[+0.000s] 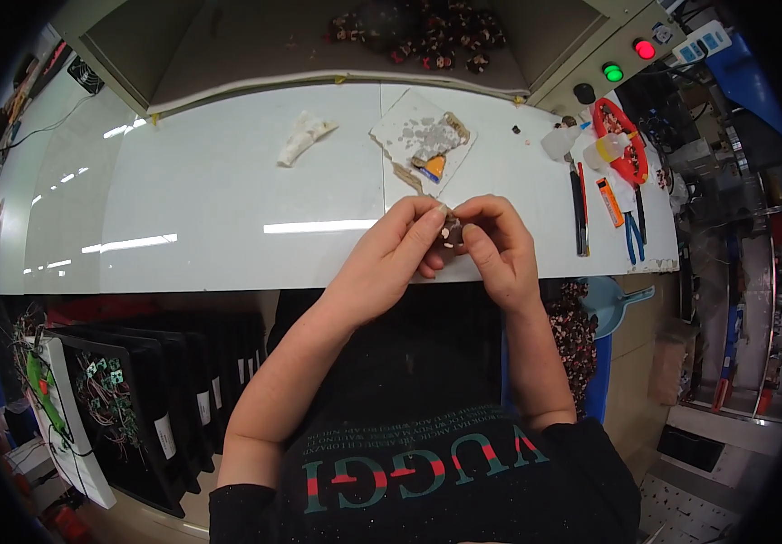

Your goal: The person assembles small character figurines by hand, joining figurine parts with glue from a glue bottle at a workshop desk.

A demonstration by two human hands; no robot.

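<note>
Close to the table's front edge, both of my hands meet around a small dark brown piece with pale spots (pixel 450 234). The fingers and thumb of my left hand (pixel 397 249) pinch it from one side. On the other side, my right hand (pixel 503 252) grips it with thumb and bent forefinger. Fingers cover much of the piece, so its full shape is hidden. Just beyond my hands lies a white board (pixel 400 118) with grey smears and a small orange and blue packet (pixel 431 167). Left of the board is a crumpled white paper (pixel 306 138).
Right of my hands lie thin brushes (pixel 579 213), an orange tube (pixel 609 201), blue-handled pliers (pixel 633 238), clear bottles (pixel 558 142) and a red tray (pixel 601 113). A metal booth (pixel 255 45) at the back holds many dark figures (pixel 436 36). Black panels (pixel 151 399) stand below left.
</note>
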